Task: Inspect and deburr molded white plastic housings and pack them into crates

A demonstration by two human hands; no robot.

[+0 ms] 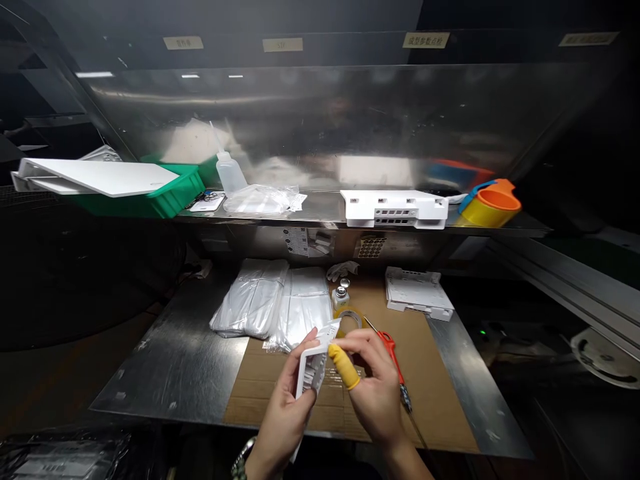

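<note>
A white plastic part (313, 373) is held up on edge over the cardboard (270, 380), tilted toward the camera. My left hand (287, 407) grips its left side, fingers behind and thumb in front. At its upper right edge is my right hand (373, 380), fingers bent together, with a yellow cover (344, 367) on the thumb. Whether the right fingertips pinch anything is too small to tell. Scissors with red handles (393, 350) lie just beyond my right hand, near a roll of tape (350, 320).
Stacks of clear plastic bags (255, 297) lie at the back left, beside a small bottle (341, 295). Another white part (419, 293) rests at the back right. The shelf above holds a green bin (175, 197), a squeeze bottle (230, 173), a white housing (395, 208) and orange-yellow tape rolls (493, 205).
</note>
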